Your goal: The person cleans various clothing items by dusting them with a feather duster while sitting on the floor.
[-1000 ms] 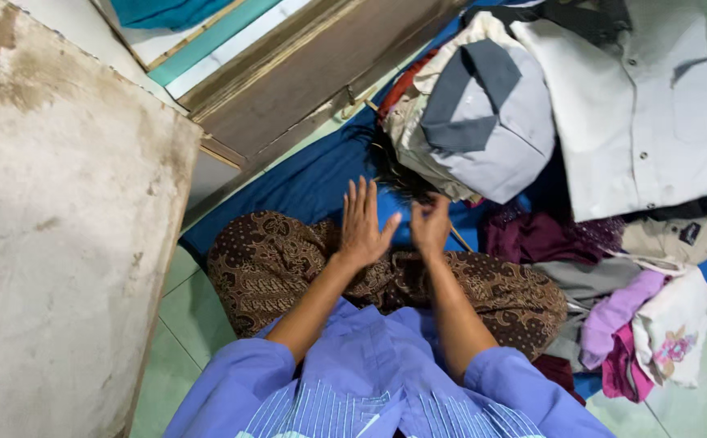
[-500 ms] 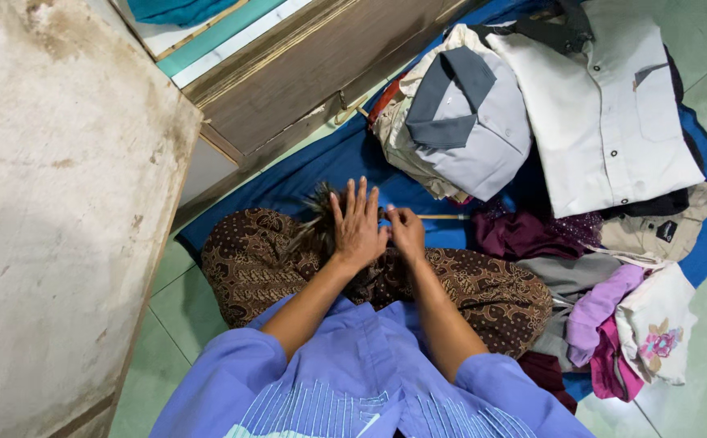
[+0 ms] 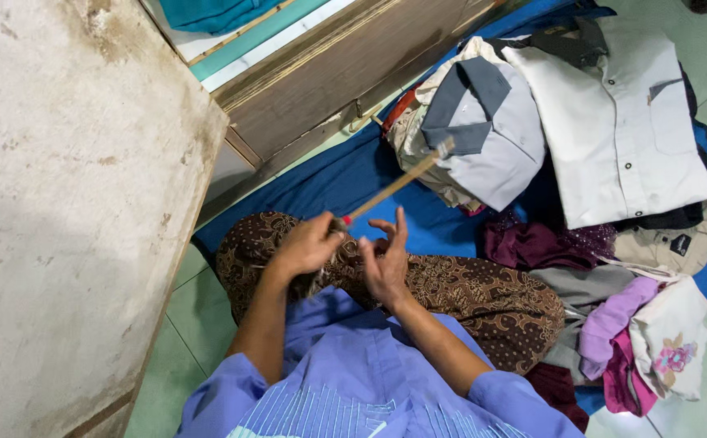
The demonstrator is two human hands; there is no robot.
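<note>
Fingers (image 3: 314, 235) of the left hand (image 3: 309, 243) are curled tight round the lower end of a thin wooden stick (image 3: 394, 185), gripping it just below a small red band. From that fist the stick slants up and to the right, its far tip hanging over the grey collared shirt (image 3: 491, 138) on the clothes pile. Dark bristly strands seem to hang under the fist, so this may be a feather duster held by its handle, though the blur there leaves it unsure. The right hand (image 3: 386, 259) holds nothing: palm turned toward the stick, fingers spread and slightly bent, just beside the left fist but apart from it.

What could go wrong: the stick's free end sits very near the folded shirts, and a swing to the right could catch the grey collar and drag the top of the pile loose. The grip is low on a long handle, so the tip would wander with any small turn of the wrist. The open right hand is close enough that a quick pull back might knock its fingertips.

Both forearms come up from the lap over a brown patterned skirt (image 3: 467, 292), elbows bent and tucked in, wrists raised above the knees. A blue mat (image 3: 329, 182) lies under the clothes, with a white buttoned shirt (image 3: 621, 122) farther right.
</note>
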